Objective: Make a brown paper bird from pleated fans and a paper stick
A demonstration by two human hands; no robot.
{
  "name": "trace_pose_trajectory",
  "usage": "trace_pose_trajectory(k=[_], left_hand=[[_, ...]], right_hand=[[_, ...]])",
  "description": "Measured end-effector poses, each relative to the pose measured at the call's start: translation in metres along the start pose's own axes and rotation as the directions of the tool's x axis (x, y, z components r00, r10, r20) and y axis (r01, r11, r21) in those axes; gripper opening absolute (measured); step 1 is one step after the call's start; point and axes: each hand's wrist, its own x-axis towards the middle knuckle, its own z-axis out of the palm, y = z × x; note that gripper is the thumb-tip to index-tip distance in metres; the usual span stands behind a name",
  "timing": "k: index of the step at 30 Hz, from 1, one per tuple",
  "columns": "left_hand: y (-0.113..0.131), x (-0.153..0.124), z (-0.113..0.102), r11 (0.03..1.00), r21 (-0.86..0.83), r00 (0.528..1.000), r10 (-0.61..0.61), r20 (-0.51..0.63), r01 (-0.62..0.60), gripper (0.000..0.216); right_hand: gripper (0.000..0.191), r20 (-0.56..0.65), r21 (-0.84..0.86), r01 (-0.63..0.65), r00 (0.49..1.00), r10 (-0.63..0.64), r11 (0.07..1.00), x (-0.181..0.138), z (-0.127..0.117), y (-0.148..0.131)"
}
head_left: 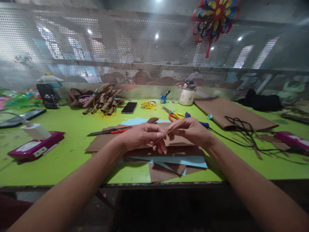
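Observation:
Both my hands meet above the middle of the green table [72, 151]. My left hand [142, 137] and my right hand [190, 130] are closed on a thin strip of brown paper [159, 139], fingertips pinched together around it. Beneath them lie brown paper sheets [166, 151] and light blue paper sheets [178, 160]. A fan of cut brown strips [152, 120] shows just behind my left hand.
A ruler [108, 131] lies left of my hands, red-handled scissors [172, 114] and a blue-handled tool [202, 123] behind. Rolled brown paper tubes [103, 101], a phone [129, 107], a white jar [187, 93], brown card [231, 114], black cables [241, 129], pink cases [36, 148].

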Motion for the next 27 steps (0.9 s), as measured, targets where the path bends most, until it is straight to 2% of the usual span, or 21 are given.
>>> trace_pose_trajectory(k=[2,4,6,8,11,15,18,23,27], left_hand=[[0.000,0.000,0.005,0.999,0.028,0.998,-0.032,0.062,0.030,0.022],[-0.001,0.002,0.006,0.998,0.056,0.998,-0.039,0.049,0.036,0.022],[-0.002,0.004,0.002,1.000,0.031,0.999,0.003,-0.053,-0.001,0.022],[-0.004,0.007,-0.004,0.997,-0.043,0.976,0.060,-0.211,-0.070,0.024],[-0.006,0.010,-0.011,0.994,-0.022,0.934,0.095,-0.344,-0.109,0.034],[-0.009,0.011,-0.007,0.952,0.307,0.931,0.128,-0.342,-0.019,0.033],[-0.011,0.013,-0.003,0.908,0.419,0.921,0.164,-0.354,-0.001,0.024],[-0.010,0.014,-0.005,0.956,0.294,0.868,0.164,-0.469,-0.022,0.014],[-0.009,0.013,-0.007,0.965,0.253,0.850,0.192,-0.491,-0.072,0.012]], right_hand=[[0.011,-0.045,0.012,0.027,0.999,-0.026,1.000,0.000,0.002,-0.002],[0.013,-0.080,0.081,0.026,0.997,-0.020,0.996,0.000,0.001,-0.002],[0.017,-0.064,0.142,-0.015,0.998,0.024,0.990,-0.001,0.000,-0.003],[0.017,-0.001,0.131,-0.094,0.995,0.095,0.987,-0.002,-0.001,-0.003],[0.014,0.078,-0.034,-0.221,0.972,0.223,0.975,-0.003,0.000,-0.004],[0.019,0.094,-0.299,-0.251,0.952,0.290,0.921,0.000,0.003,-0.006],[0.021,0.020,-0.363,-0.224,0.969,0.247,0.905,0.002,0.005,-0.002],[0.018,-0.178,-0.339,-0.136,0.981,0.078,0.931,0.005,0.004,0.008],[0.019,-0.245,-0.308,-0.065,0.969,-0.014,0.949,0.006,0.002,0.010]])
